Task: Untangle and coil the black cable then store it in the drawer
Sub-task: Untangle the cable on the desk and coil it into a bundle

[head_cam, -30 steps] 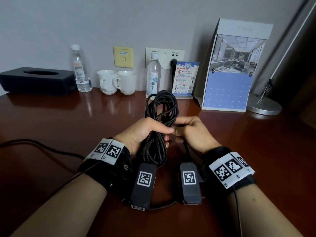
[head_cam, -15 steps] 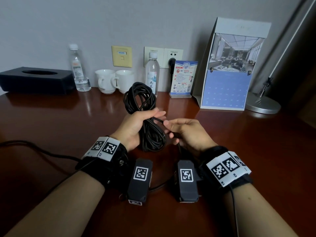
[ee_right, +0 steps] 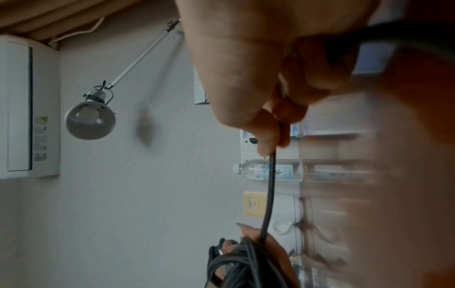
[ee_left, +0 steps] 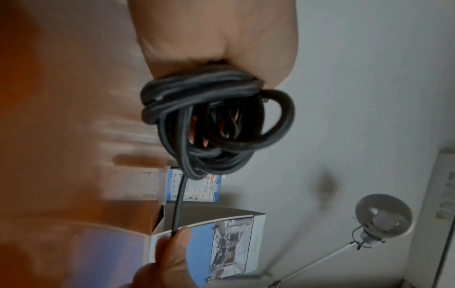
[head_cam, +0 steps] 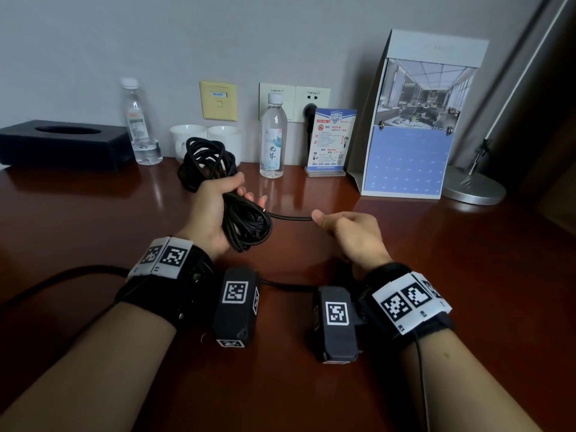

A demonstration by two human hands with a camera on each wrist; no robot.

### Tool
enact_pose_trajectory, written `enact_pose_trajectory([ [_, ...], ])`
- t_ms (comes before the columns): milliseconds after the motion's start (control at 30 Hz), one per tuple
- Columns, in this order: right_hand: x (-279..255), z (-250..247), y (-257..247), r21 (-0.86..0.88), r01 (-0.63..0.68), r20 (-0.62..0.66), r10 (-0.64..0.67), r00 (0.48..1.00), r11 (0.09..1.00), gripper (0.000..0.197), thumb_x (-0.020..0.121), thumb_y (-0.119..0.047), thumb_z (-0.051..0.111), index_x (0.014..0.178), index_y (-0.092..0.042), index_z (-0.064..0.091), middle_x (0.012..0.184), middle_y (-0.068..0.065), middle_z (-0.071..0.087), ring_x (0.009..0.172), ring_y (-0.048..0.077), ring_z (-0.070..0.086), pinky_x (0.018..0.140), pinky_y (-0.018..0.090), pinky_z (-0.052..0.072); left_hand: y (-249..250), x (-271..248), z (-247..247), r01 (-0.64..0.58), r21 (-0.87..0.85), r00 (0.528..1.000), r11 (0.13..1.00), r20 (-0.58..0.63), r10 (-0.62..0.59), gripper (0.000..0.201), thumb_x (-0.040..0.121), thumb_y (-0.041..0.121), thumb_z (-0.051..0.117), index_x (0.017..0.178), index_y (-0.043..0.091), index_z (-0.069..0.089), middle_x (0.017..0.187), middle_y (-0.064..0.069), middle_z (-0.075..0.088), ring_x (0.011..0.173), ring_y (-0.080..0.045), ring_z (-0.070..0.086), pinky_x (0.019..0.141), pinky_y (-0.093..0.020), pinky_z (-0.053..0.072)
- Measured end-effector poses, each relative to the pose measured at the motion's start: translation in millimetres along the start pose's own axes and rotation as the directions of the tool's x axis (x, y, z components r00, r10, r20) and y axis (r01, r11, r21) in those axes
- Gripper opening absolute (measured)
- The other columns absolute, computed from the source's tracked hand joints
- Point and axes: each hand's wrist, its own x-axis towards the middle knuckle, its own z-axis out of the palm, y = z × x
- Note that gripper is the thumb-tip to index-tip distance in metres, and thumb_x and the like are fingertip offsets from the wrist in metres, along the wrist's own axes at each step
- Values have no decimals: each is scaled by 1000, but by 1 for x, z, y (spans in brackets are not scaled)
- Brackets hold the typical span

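- While the left grip (head_cam: 215, 210) wraps its curled fingers and thumb around the middle of the black cable (head_cam: 246, 226), the bundled loops stick out from it both ways: one bunch beyond the grip toward the wall, the other hanging on the wrist side just above the bench (head_cam: 93, 219).
- From the left wrist view, that coil (ee_left: 209, 120) sits bunched right under the palm (ee_left: 216, 33), loops crossing each other loosely.
- One single strand (head_cam: 290, 217) leaves the bundle and runs taut and level across the gap to the right grip (head_cam: 349, 235), which sits well apart from the left one.
- At the right grip, thumb and curled fingers pinch this strand at its tip; the right wrist view shows the strand (ee_right: 269, 194) leading straight from the pinching fingertips (ee_right: 267, 144) to the coil (ee_right: 236, 265) in the other hand.
- Behind the right grip, more cable trails on the bench toward the wrist cameras (head_cam: 290, 286).
- Beyond the left grip stand two white cups (head_cam: 224, 141) and a water bottle (head_cam: 273, 135); farther to its left are a second bottle (head_cam: 137, 123) and a black tissue box (head_cam: 62, 143).
- Beyond the right grip stand a small printed card (head_cam: 330, 141), a desk calendar (head_cam: 414, 120) and a lamp base (head_cam: 473, 188).
- No drawer can be made out in any view.
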Motion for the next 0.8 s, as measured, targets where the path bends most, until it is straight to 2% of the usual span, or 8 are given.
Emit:
enact_pose_trajectory([
  [67, 5, -6, 3, -16, 48, -171, -50, 984, 999, 22, 69, -36, 84, 63, -17, 72, 70, -8, 70, 78, 17, 68, 84, 34, 55, -4, 0, 3, 11, 26, 1000, 1000, 6, -11, 24, 93, 14, 56, 70, 10, 52, 55, 3, 44, 44, -7, 45, 70, -26, 57],
  [167, 12, -17, 5, -67, 99, -418, -118, 901, 993, 18, 73, -39, 81, 71, -24, 71, 81, -6, 73, 87, 18, 69, 88, 35, 55, -5, 1, 2, -10, 43, 1000, 999, -1, 10, 24, 93, 13, 55, 69, 10, 51, 54, 4, 44, 43, -7, 45, 65, -25, 56],
  [267, 16, -24, 5, -100, 100, -443, -135, 886, 990, 15, 81, -40, 73, 78, -25, 69, 94, 1, 73, 96, 24, 67, 91, 37, 52, -6, 3, -1, -31, 61, 999, 998, -13, 32, 24, 93, 12, 54, 69, 12, 50, 53, 4, 43, 42, -7, 46, 59, -23, 52],
  [433, 4, -22, -6, -479, 161, -223, -297, 928, 863, 18, 88, -33, 61, 104, -35, 70, 127, -8, 52, 126, 20, 38, 102, 31, 28, -11, 5, -2, -38, 60, 999, 997, -6, 38, 25, 93, 10, 53, 69, 13, 46, 57, 2, 41, 42, -10, 47, 49, -21, 50],
  [500, 0, -15, -9, -445, 279, -28, -324, 946, 851, 25, 86, -28, 65, 109, -39, 69, 125, -13, 52, 125, 13, 44, 109, 29, 29, -12, 5, 0, -38, 50, 999, 998, 2, 38, 24, 93, 10, 54, 69, 13, 47, 58, 2, 42, 44, -10, 47, 50, -21, 50],
  [567, -3, -5, -6, -279, 291, 194, -244, 950, 915, 28, 81, -28, 69, 107, -39, 71, 120, -14, 63, 117, 10, 56, 108, 27, 37, -14, 4, 2, -37, 38, 999, 999, 3, 37, 22, 92, 11, 55, 71, 12, 49, 56, 2, 43, 43, -10, 48, 51, -21, 51],
  [667, -2, 5, 0, -205, 220, 341, -141, 929, 954, 18, 81, -31, 68, 97, -32, 75, 94, -6, 75, 92, 15, 69, 99, 34, 50, -15, 1, 6, -55, 21, 998, 998, 11, 55, 7, 92, 10, 55, 86, 7, 55, 56, 1, 44, 44, -11, 49, 51, -21, 51],
  [800, -7, 2, -3, -255, 247, 394, -133, 909, 935, 17, 93, -21, 62, 84, -19, 76, 62, -4, 64, 58, 10, 52, 65, 21, 44, -16, 3, 5, -92, 16, 996, 996, 2, 92, 11, 95, 11, 53, 84, 8, 53, 56, 2, 44, 44, -9, 49, 56, -21, 55],
])
